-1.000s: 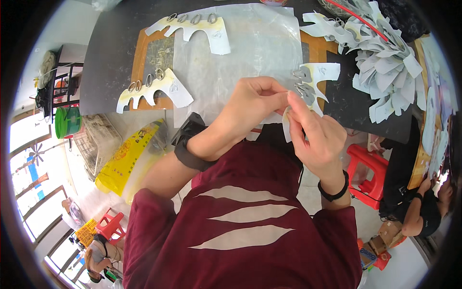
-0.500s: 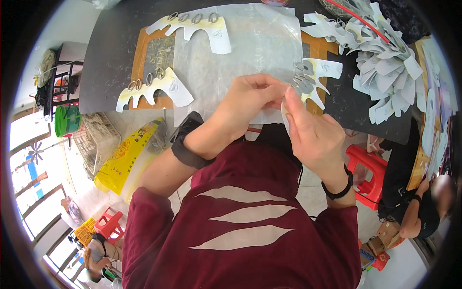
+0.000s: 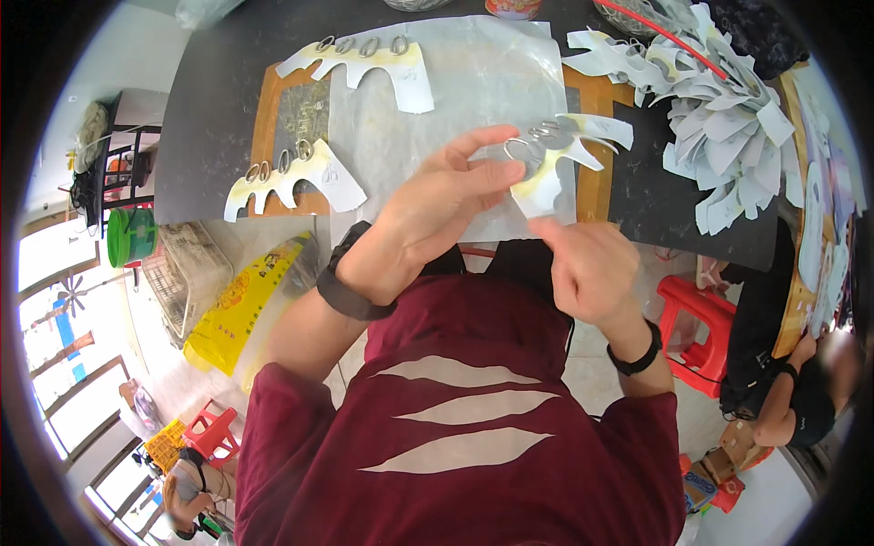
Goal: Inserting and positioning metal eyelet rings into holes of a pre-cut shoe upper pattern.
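Note:
A white cut-out piece (image 3: pixel 543 184) with curved notches and a yellowish edge is raised over the table's near edge. Several silver wire loops (image 3: pixel 520 147) stick out along its edge. My left hand (image 3: pixel 446 196) pinches it by the loop nearest me, thumb below and index finger above. At the piece's lower end is my right hand (image 3: pixel 594 268), its fingers curled and a fingertip against that end; part of the grip is hidden. Two similar white pieces, one at the upper left (image 3: pixel 401 77) and one at the lower left (image 3: pixel 323 182), lie flat with loops along their edges.
A translucent sheet (image 3: pixel 455 96) covers the middle of the dark table (image 3: pixel 209 118), with brown tape beside it. A heap of white cut-outs (image 3: pixel 728 136) and a red rod (image 3: pixel 660 35) are at right. Below stand a red stool (image 3: pixel 696 332) and a yellow bag (image 3: pixel 246 309).
The white piece with loops has come off the table's right side and turned into view between my hands. My right hand has moved down, away from my left fingertips.

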Tool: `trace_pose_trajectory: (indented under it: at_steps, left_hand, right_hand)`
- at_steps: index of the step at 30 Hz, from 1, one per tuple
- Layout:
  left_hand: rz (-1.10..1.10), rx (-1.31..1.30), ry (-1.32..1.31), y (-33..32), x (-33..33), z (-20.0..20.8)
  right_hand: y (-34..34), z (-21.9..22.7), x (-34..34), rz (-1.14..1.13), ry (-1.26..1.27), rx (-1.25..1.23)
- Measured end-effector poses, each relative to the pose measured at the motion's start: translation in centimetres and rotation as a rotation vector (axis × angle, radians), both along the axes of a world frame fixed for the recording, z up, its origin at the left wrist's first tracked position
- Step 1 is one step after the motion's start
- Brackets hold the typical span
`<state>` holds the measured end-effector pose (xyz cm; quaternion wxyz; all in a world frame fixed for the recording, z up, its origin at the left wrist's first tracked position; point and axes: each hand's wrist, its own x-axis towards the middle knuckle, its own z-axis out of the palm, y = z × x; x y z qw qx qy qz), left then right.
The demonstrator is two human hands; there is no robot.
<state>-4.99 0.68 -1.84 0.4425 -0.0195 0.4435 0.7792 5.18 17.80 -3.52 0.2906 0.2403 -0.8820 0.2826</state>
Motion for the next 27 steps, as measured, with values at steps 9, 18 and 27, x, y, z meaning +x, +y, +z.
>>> trace_pose_trajectory:
  at_steps: [9, 18, 27]
  left_hand:
    - [0.027, -0.225, 0.433, -0.1, 1.9, 2.3]
    - [0.202, -0.216, 0.606, -1.4, 2.8, 2.9]
    - [0.678, -0.11, 0.619, -1.4, 6.0, 0.5]
  right_hand:
    - [-2.5, 1.8, -1.5, 0.001, -0.487, -1.186]
    - [-2.0, 4.0, -2.7, 0.27, -0.741, -1.273]
    - [-2.1, 4.9, -6.1, 0.308, -0.783, -1.007]
